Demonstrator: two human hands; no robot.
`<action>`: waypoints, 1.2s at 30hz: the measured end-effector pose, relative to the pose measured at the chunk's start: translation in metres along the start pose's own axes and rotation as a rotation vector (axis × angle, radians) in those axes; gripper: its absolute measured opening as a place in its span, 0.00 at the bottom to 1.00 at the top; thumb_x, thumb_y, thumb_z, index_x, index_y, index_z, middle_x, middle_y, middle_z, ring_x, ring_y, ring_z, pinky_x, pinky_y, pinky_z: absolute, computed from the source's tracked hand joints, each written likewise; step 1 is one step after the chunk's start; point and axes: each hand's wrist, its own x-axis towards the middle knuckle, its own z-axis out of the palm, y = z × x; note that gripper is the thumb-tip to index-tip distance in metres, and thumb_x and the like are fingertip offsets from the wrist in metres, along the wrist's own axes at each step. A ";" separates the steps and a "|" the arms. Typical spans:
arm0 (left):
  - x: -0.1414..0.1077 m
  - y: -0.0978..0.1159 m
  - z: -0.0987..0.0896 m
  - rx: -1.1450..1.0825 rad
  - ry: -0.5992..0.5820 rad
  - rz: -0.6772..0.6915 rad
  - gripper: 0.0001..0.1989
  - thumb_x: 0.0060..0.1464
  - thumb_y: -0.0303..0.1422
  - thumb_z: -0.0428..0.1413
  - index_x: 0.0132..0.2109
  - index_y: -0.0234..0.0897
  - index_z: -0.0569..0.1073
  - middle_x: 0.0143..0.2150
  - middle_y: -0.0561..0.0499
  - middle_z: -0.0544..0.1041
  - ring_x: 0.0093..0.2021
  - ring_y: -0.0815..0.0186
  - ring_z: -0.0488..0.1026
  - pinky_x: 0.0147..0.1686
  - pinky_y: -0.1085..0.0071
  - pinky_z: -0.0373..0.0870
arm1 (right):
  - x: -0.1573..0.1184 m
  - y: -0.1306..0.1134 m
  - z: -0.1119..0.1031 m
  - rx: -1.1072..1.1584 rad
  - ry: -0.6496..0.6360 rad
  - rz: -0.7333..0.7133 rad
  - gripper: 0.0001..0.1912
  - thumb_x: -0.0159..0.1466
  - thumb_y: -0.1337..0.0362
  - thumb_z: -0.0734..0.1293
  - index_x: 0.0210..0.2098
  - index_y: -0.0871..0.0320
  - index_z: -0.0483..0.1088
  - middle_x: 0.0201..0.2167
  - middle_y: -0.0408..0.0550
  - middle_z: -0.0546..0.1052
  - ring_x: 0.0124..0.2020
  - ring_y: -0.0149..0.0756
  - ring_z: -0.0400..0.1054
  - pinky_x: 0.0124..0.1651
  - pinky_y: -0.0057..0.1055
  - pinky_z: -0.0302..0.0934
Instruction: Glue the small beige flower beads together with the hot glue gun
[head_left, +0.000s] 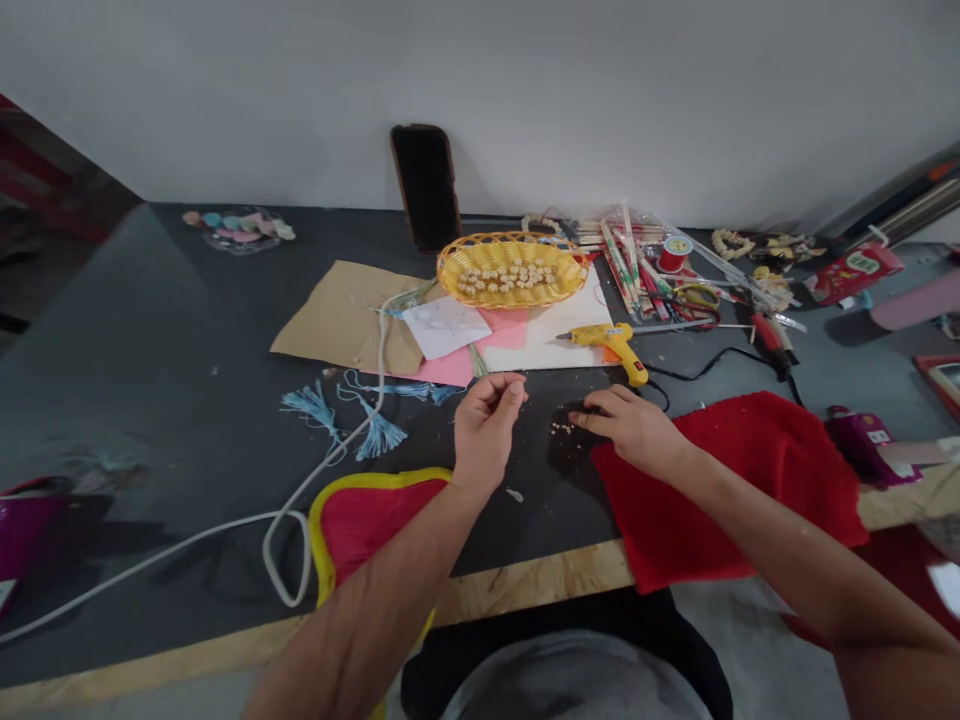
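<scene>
My left hand [487, 425] is raised over the dark table, thumb and forefinger pinched together on something too small to make out. To its right, my right hand [622, 425] reaches down to a small scatter of pale beads [562, 429], its fingertips at their edge. Whether a bead is between those fingers cannot be seen. Behind both hands stands a yellow woven basket [465, 262] with several small pale flower-like pieces inside. A yellow glue gun [611, 342] lies just beyond my right hand.
Red cloth [742, 490] lies under my right forearm; a yellow-edged red piece [367, 515] is beneath my left. Blue tassels [381, 435] and a white cord [330, 455] lie leftward. A phone [426, 185] leans on the wall. Thread [675, 253] and wrapped sticks are at back right.
</scene>
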 end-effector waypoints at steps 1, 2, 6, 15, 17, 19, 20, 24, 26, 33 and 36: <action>0.000 0.000 0.000 0.003 -0.002 -0.004 0.12 0.51 0.40 0.62 0.38 0.35 0.77 0.27 0.54 0.73 0.22 0.75 0.61 0.23 0.77 0.56 | -0.004 -0.001 0.000 -0.001 0.003 0.007 0.25 0.61 0.80 0.59 0.52 0.55 0.73 0.44 0.53 0.74 0.43 0.40 0.64 0.45 0.36 0.66; 0.000 -0.001 0.000 0.006 -0.002 -0.009 0.12 0.51 0.40 0.62 0.38 0.35 0.77 0.27 0.54 0.73 0.22 0.75 0.61 0.22 0.77 0.56 | -0.009 -0.002 0.000 -0.002 0.004 0.013 0.25 0.61 0.80 0.59 0.52 0.55 0.73 0.44 0.53 0.74 0.43 0.40 0.64 0.46 0.36 0.66; 0.000 -0.002 0.001 0.014 0.002 -0.018 0.12 0.50 0.40 0.63 0.37 0.35 0.77 0.27 0.54 0.73 0.22 0.75 0.62 0.23 0.77 0.57 | -0.020 -0.010 -0.001 0.013 0.006 0.022 0.24 0.62 0.79 0.59 0.52 0.57 0.73 0.44 0.54 0.74 0.43 0.41 0.64 0.49 0.39 0.66; 0.002 -0.001 0.002 -0.023 0.010 0.005 0.13 0.49 0.39 0.64 0.37 0.34 0.77 0.27 0.53 0.73 0.22 0.76 0.61 0.23 0.78 0.57 | -0.020 -0.023 -0.004 0.147 0.108 0.065 0.12 0.67 0.67 0.62 0.45 0.61 0.76 0.40 0.55 0.76 0.43 0.41 0.67 0.46 0.40 0.67; 0.001 0.000 0.002 -0.025 0.016 0.001 0.12 0.48 0.39 0.64 0.37 0.34 0.77 0.27 0.54 0.73 0.22 0.76 0.61 0.23 0.78 0.57 | -0.018 -0.025 -0.002 0.150 0.144 0.092 0.10 0.67 0.64 0.63 0.42 0.60 0.76 0.39 0.53 0.77 0.41 0.40 0.68 0.45 0.38 0.66; 0.001 0.000 0.003 -0.027 0.020 -0.004 0.12 0.48 0.38 0.64 0.37 0.34 0.77 0.27 0.54 0.73 0.22 0.76 0.61 0.23 0.78 0.56 | -0.015 -0.026 0.001 0.137 0.157 0.137 0.08 0.67 0.64 0.64 0.37 0.58 0.76 0.36 0.51 0.77 0.37 0.38 0.68 0.42 0.36 0.66; 0.001 0.000 0.003 -0.029 0.022 -0.006 0.12 0.48 0.38 0.64 0.37 0.34 0.77 0.27 0.54 0.73 0.22 0.76 0.61 0.23 0.78 0.56 | -0.013 -0.026 0.002 0.122 0.154 0.157 0.08 0.67 0.65 0.64 0.35 0.58 0.75 0.35 0.50 0.76 0.36 0.38 0.67 0.41 0.35 0.65; 0.002 -0.001 0.002 -0.034 0.027 -0.013 0.12 0.48 0.38 0.64 0.36 0.34 0.77 0.27 0.54 0.73 0.22 0.76 0.61 0.22 0.78 0.56 | -0.006 -0.022 0.012 0.086 0.185 0.201 0.11 0.68 0.67 0.60 0.31 0.59 0.70 0.31 0.50 0.75 0.35 0.38 0.68 0.41 0.35 0.64; 0.003 -0.002 0.001 -0.039 0.029 -0.016 0.13 0.48 0.39 0.64 0.36 0.34 0.77 0.27 0.54 0.73 0.22 0.76 0.60 0.22 0.78 0.56 | -0.003 -0.019 0.016 0.156 0.272 0.249 0.12 0.69 0.67 0.59 0.31 0.58 0.69 0.32 0.51 0.74 0.36 0.38 0.69 0.42 0.33 0.65; 0.006 -0.002 -0.002 -0.045 -0.030 -0.064 0.12 0.54 0.41 0.61 0.38 0.35 0.76 0.28 0.54 0.72 0.25 0.75 0.62 0.26 0.78 0.58 | 0.003 -0.012 0.017 0.274 0.420 0.426 0.12 0.70 0.64 0.55 0.31 0.55 0.63 0.25 0.45 0.72 0.27 0.34 0.68 0.30 0.28 0.60; 0.004 -0.002 -0.003 -0.057 -0.084 -0.090 0.13 0.57 0.42 0.58 0.35 0.35 0.74 0.28 0.54 0.71 0.25 0.75 0.62 0.26 0.77 0.58 | 0.004 -0.012 0.017 0.297 0.426 0.439 0.14 0.70 0.64 0.55 0.27 0.54 0.61 0.19 0.42 0.68 0.20 0.32 0.64 0.25 0.27 0.57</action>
